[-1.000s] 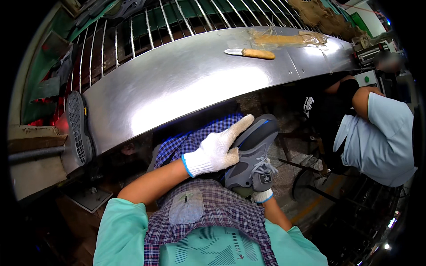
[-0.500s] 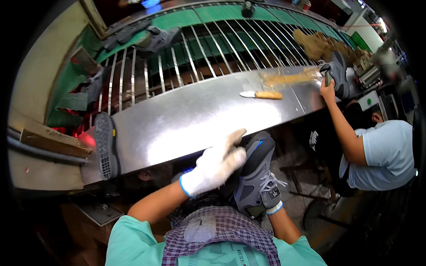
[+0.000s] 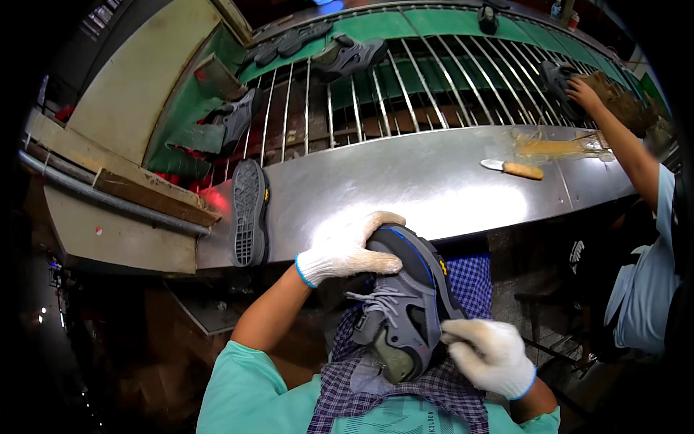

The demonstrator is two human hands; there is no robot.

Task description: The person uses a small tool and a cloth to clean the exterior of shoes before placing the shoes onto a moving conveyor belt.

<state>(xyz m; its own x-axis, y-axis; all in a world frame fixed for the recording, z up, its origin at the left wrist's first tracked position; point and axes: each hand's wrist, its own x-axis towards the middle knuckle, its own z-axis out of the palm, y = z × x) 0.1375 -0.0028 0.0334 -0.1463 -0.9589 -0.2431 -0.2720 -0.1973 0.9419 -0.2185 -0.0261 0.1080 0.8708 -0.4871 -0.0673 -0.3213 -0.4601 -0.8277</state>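
As knit-gloved left fingers (image 3: 379,262) clasp a laced grey shoe (image 3: 413,298), right fingers (image 3: 464,332) nearly closed, hold unclear

The left hand (image 3: 354,249) bends in a wide arch, while the right hand (image 3: 495,354), lower, is half curled.

Wide fisheye view from the head, facing downward, shoe (image 3: 418,295) close, bench (image 3: 405,170) beyond
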